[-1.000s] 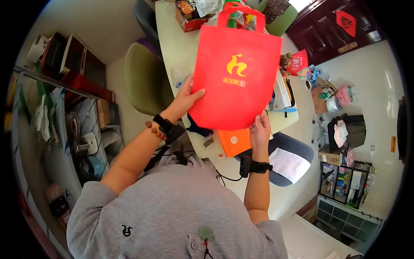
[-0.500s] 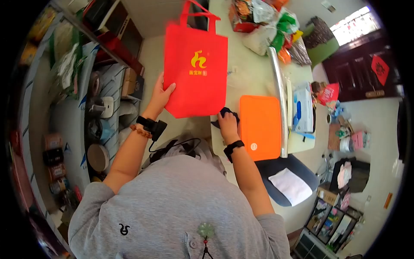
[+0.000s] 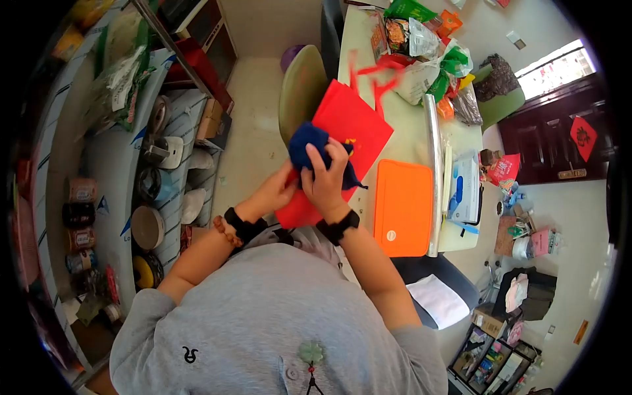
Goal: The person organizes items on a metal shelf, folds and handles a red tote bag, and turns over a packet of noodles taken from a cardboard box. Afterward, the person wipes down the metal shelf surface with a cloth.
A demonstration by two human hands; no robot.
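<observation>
A red tote bag (image 3: 365, 122) is tilted in front of me, its looped handles blurred and pointing away over the table. My left hand (image 3: 273, 194) is closed at the bag's lower left edge, with the thumb on the near side and the other fingers mostly hidden. A bunched dark blue cloth (image 3: 308, 141) lies against the face of the bag and covers most of its yellow print. My right hand (image 3: 327, 176) is wrapped over this cloth, pressing it to the bag. Part of the cloth sticks out to the right of the hand.
On the pale table (image 3: 359, 52) lie an orange board (image 3: 403, 207), a long silvery roll (image 3: 433, 164) and a blue-white box (image 3: 464, 187). Plastic bags and packets (image 3: 428, 59) pile up at its far end. A green chair (image 3: 303, 92) stands beyond the bag; shelves (image 3: 125, 197) line the left.
The red bag has tilted clockwise and come closer to my body. My right hand has lifted the dark blue cloth off the table edge and brought it onto the bag.
</observation>
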